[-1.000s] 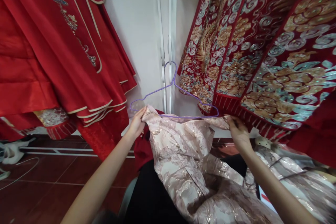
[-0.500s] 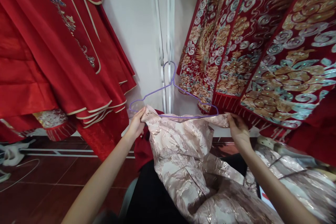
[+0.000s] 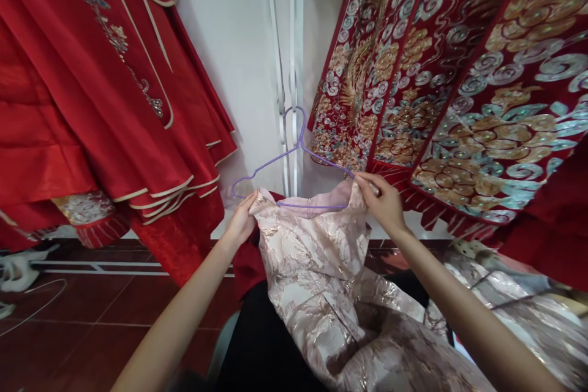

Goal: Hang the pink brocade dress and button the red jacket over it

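A pale pink brocade garment (image 3: 316, 269) hangs from a thin purple wire hanger (image 3: 294, 153) in front of me. My left hand (image 3: 241, 220) pinches the garment's left shoulder together with the hanger's left end. On the other side, my right hand (image 3: 383, 202) is closed on the right shoulder of the fabric and the hanger's right arm. The rest of the garment drapes down over my lap toward the lower right.
Plain red embroidered robes (image 3: 105, 104) hang at the left. A dark red robe with gold and silver cloud embroidery (image 3: 459, 86) hangs at the right, close to my right hand. A white wall (image 3: 243, 43) is behind. Red tiled floor (image 3: 68, 324) lies below left.
My right hand has moved left and up along the hanger, gathering the right shoulder of the pink garment inward. My left hand has stayed in place.
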`<state>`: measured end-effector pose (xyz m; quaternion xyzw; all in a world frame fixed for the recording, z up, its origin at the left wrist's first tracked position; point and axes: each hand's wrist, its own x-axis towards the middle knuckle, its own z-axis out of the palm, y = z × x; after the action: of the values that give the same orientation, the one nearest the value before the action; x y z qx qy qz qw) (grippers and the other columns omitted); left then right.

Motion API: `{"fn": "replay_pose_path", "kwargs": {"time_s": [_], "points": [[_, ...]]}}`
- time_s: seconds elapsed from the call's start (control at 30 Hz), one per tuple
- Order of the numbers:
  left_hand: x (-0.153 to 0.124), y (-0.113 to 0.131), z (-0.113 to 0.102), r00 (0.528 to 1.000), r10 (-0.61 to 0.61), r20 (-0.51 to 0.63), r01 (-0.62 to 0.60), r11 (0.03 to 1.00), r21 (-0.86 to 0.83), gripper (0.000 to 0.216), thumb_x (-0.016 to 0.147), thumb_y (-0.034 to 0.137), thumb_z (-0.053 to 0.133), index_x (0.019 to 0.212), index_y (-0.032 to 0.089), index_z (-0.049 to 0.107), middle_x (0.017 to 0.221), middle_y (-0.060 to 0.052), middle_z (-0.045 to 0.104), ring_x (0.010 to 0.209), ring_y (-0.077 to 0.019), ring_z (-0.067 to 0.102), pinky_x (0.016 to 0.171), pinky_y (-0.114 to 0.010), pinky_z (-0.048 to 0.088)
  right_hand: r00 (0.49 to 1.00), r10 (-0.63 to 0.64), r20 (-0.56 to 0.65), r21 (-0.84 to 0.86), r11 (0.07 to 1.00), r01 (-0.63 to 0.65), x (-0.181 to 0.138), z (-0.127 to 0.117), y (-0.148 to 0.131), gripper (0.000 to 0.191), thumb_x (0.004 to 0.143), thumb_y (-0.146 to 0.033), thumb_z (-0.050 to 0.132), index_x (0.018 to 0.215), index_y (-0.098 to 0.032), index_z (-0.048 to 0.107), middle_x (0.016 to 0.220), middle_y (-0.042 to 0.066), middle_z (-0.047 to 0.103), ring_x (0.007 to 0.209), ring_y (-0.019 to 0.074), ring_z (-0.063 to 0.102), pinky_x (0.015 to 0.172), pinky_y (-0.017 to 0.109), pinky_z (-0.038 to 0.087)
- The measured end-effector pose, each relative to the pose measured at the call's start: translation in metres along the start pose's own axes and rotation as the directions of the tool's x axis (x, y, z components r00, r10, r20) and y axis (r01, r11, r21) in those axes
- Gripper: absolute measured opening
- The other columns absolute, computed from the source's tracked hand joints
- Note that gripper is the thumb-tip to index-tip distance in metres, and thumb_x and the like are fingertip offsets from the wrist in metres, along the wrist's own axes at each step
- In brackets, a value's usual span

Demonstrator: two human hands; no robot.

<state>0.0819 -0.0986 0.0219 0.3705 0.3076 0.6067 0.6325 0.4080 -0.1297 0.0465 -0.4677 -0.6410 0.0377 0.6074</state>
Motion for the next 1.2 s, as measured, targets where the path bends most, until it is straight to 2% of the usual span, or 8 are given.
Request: {"fn": "replay_pose_path", "kwargs": {"time_s": [0.2, 0.3, 0.4, 0.47, 0.53, 0.67, 0.83, 1.2], "points": [[0.002, -0.007, 0.006, 1.000, -0.022, 0.018, 0.021, 0.998, 0.064, 0.021, 0.075, 0.034, 0.069, 0.086, 0.016, 0.067, 0.081, -0.002, 0.068, 0.073, -0.0149, 0.062, 0.074, -0.026, 0.047, 0.978, -0.117, 0.173, -0.160, 0.976, 0.145, 0.022, 0.012, -0.008, 0.031, 0.094, -0.034, 0.042, 0.119, -0.025, 0.058, 0.112, 0.008, 0.066, 0.101, 0.0254, 0.061, 0.089, 0.043, 0.048], [0.006, -0.006, 0.004, 0.987, 0.149, -0.060, -0.134, 0.970, 0.203, 0.022, 0.075, 0.036, 0.066, 0.087, 0.017, 0.067, 0.086, -0.003, 0.068, 0.080, -0.0161, 0.062, 0.079, -0.028, 0.046, 0.973, -0.087, 0.213, -0.191, 0.973, 0.129, 0.026, 0.015, 0.001, 0.031, 0.094, -0.035, 0.041, 0.119, -0.021, 0.053, 0.108, 0.011, 0.066, 0.095, 0.0272, 0.063, 0.084, 0.044, 0.049], [0.011, -0.002, -0.016, 0.850, 0.479, -0.221, -0.280, 0.764, 0.581, 0.023, 0.079, 0.037, 0.059, 0.086, 0.016, 0.068, 0.090, -0.006, 0.068, 0.088, -0.0199, 0.061, 0.085, -0.031, 0.045, 0.968, -0.116, 0.224, -0.211, 0.964, 0.164, 0.030, 0.015, 0.009, 0.030, 0.094, -0.037, 0.039, 0.116, -0.020, 0.050, 0.105, 0.013, 0.065, 0.094, 0.0282, 0.063, 0.082, 0.044, 0.049], [0.013, 0.003, -0.037, 0.724, 0.637, -0.263, -0.215, 0.571, 0.793, 0.026, 0.082, 0.037, 0.054, 0.083, 0.015, 0.068, 0.087, -0.009, 0.068, 0.089, -0.0229, 0.060, 0.086, -0.034, 0.044, 0.964, -0.144, 0.224, -0.213, 0.958, 0.193, 0.034, 0.014, 0.013, 0.029, 0.094, -0.036, 0.038, 0.115, -0.020, 0.050, 0.108, 0.013, 0.064, 0.095, 0.0282, 0.062, 0.084, 0.044, 0.048], [0.013, 0.007, -0.058, 0.681, 0.687, -0.251, -0.149, 0.466, 0.872, 0.029, 0.082, 0.037, 0.050, 0.085, 0.014, 0.069, 0.085, -0.010, 0.068, 0.087, -0.0243, 0.060, 0.084, -0.036, 0.045, 0.960, -0.167, 0.226, -0.220, 0.951, 0.217, 0.039, 0.012, 0.015, 0.028, 0.094, -0.036, 0.038, 0.114, -0.020, 0.050, 0.108, 0.014, 0.064, 0.096, 0.0285, 0.062, 0.085, 0.045, 0.047], [0.017, 0.009, -0.084, 0.713, 0.641, -0.283, -0.147, 0.531, 0.834, 0.023, 0.078, 0.035, 0.056, 0.082, 0.016, 0.069, 0.081, -0.008, 0.070, 0.084, -0.0235, 0.061, 0.083, -0.035, 0.046, 0.956, -0.189, 0.224, -0.236, 0.941, 0.241, 0.044, 0.010, 0.017, 0.028, 0.094, -0.037, 0.038, 0.113, -0.020, 0.050, 0.106, 0.014, 0.064, 0.096, 0.0291, 0.061, 0.085, 0.046, 0.047], [0.028, 0.003, -0.081, 0.760, 0.524, -0.384, -0.141, 0.710, 0.690, 0.014, 0.073, 0.028, 0.062, 0.076, 0.017, 0.069, 0.080, -0.007, 0.070, 0.080, -0.0212, 0.062, 0.082, -0.034, 0.045, 0.958, -0.188, 0.216, -0.234, 0.943, 0.238, 0.044, 0.010, 0.019, 0.028, 0.094, -0.037, 0.038, 0.113, -0.020, 0.050, 0.106, 0.013, 0.064, 0.096, 0.0286, 0.061, 0.085, 0.045, 0.047], [0.022, 0.018, -0.068, 0.758, 0.609, -0.234, -0.285, 0.632, 0.720, 0.029, 0.080, 0.043, 0.058, 0.090, 0.018, 0.069, 0.094, -0.005, 0.070, 0.091, -0.0195, 0.061, 0.088, -0.029, 0.043, 0.958, -0.157, 0.238, -0.228, 0.950, 0.213, 0.042, 0.008, 0.014, 0.029, 0.093, -0.036, 0.039, 0.114, -0.019, 0.051, 0.108, 0.014, 0.063, 0.098, 0.0282, 0.061, 0.086, 0.044, 0.047]]}}
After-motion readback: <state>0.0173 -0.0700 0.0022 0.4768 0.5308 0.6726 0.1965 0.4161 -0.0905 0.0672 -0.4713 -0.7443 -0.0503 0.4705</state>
